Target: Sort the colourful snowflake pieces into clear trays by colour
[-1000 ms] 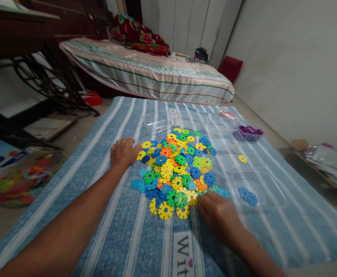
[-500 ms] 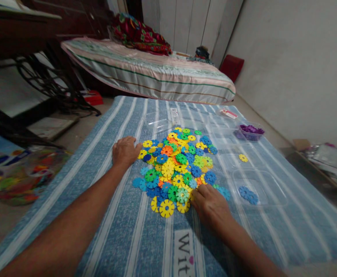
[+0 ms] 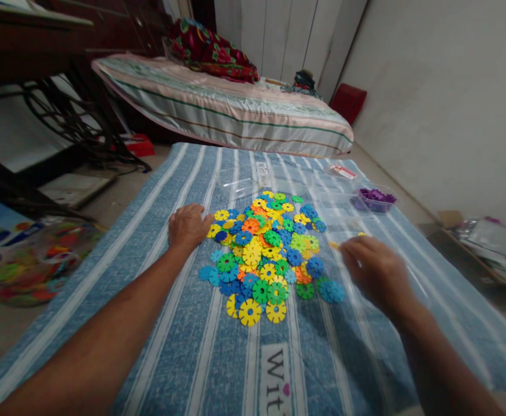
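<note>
A pile of notched plastic discs (image 3: 253,254) in yellow, blue, green and orange lies spread on the striped cloth. At the pile's left edge, my left hand (image 3: 187,226) rests flat on the cloth, touching the nearest discs. My right hand (image 3: 376,274), slightly blurred, is right of the pile and pinches a yellow disc (image 3: 334,245) seen edge-on. It hangs over the clear plastic containers, covering much of them. Just past the knuckles, part of another yellow disc (image 3: 362,234) shows. Light-blue discs (image 3: 332,291) lie at the pile's right edge.
A clear tub of purple pieces (image 3: 376,199) stands at the far right, near a red-and-white card (image 3: 343,171). Clear plastic (image 3: 239,184) lies behind the pile. Beyond the table is a bed (image 3: 235,112); a treadle stand (image 3: 70,115) is at left.
My right hand has left the pile's near right edge and moved right over the containers, carrying a yellow disc. A green disc shows where it was. My left hand has stayed put.
</note>
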A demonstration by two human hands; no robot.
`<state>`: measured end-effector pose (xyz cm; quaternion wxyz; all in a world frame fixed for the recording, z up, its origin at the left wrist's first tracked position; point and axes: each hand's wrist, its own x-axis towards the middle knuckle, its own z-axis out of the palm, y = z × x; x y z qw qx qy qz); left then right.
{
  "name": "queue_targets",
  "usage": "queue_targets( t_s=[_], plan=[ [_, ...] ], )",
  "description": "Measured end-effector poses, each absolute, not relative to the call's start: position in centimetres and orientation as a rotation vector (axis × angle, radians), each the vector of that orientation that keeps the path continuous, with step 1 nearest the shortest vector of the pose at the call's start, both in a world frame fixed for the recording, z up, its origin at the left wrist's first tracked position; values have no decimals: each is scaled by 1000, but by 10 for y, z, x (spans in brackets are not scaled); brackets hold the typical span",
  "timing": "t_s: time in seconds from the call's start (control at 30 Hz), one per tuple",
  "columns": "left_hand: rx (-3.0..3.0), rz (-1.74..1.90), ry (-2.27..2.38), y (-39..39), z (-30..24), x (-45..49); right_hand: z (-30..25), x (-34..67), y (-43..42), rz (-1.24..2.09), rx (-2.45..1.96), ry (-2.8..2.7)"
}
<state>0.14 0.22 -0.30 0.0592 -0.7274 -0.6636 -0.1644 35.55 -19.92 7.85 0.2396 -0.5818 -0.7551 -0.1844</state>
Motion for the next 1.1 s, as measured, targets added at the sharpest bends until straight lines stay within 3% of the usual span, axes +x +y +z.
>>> queue_targets(
  t_s=[0.13, 0.4, 0.57, 1.1],
  plan=[
    [-2194, -505, -2003, 3, -5, 1, 86, 380, -185, -849, -1790, -1782],
    [-2189, -494, -2009, 2, -4, 2, 42, 314, -206, -163, -1577, -2119],
    [-2189, -499, -2018, 1, -3, 2, 27, 281, -206, 91, -1620, -2229],
    [-2205, -500, -2017, 1, -1, 1, 15, 256, -213, 172, -1644, -2210]
  ],
)
